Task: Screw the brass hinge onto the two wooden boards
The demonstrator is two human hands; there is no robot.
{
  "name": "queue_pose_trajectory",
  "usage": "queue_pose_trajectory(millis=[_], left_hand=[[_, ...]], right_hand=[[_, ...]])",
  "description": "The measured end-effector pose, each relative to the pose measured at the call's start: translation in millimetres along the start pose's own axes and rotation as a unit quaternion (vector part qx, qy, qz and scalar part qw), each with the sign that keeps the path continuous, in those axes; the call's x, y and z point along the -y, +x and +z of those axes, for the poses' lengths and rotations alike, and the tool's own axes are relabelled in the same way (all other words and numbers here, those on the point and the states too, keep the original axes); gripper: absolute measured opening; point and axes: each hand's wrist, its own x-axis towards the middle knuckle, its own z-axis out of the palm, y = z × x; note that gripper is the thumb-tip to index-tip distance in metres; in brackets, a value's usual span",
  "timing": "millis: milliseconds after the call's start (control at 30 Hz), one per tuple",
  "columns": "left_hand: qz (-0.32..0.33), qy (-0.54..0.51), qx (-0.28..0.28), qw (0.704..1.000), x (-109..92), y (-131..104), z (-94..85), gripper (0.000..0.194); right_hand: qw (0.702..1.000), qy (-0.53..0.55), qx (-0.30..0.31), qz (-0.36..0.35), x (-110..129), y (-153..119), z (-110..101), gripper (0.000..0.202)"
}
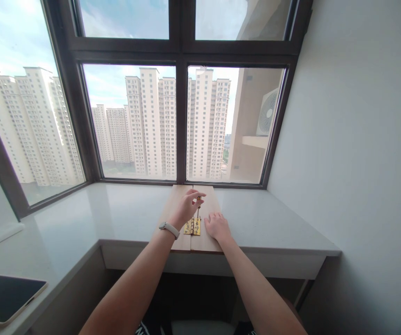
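The left hand (188, 204) pinches a small screwdriver (198, 207) above the brass hinge (192, 226); the right hand (216, 225) lies spread beside the hinge, where a slipping tip might poke it.

A pale counter (82, 218) runs under a dark-framed window (181, 116); a tablet (7, 298) with a black screen lies at its near left end; beyond the glass stand tall apartment towers (155, 121) and an outdoor fan unit (267, 111); a white wall (354, 139) closes the right side.

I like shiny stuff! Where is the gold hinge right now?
In the head view, the brass hinge lies across the seam of two wooden boards on the white windowsill, between the left hand and the right hand.
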Motion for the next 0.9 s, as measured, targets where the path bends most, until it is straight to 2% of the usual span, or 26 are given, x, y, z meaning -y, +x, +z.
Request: queue_pose_trajectory(millis=[300,467,767,900], left_hand=[[-0.004,-0.034,0.048,0.998,0.3,0.5,1.0,0.039],[-0.01,-0.024,0.012,1.0,-5.8,-1.8,0.7,0.034],[-0.002,-0.043,0.029,0.999,-6.2,0.6,0.8,0.033],[-0.009,-0.034,0.013,0.999,-7.8,0.4,0.8,0.032]], right_hand=[[1.0,0.0,-0.004,-0.001,0.7,-1.1,-1.0,0.051],[1.0,0.002,-0.006,-0.003,1.3,-1.3,-2.7,0.052],[1.0,-0.006,0.011,0.014,5.3,-3.2,-8.4,0.049],[1.0,-0.003,0.011,0.011,5.8,-3.4,-7.8,0.049]])
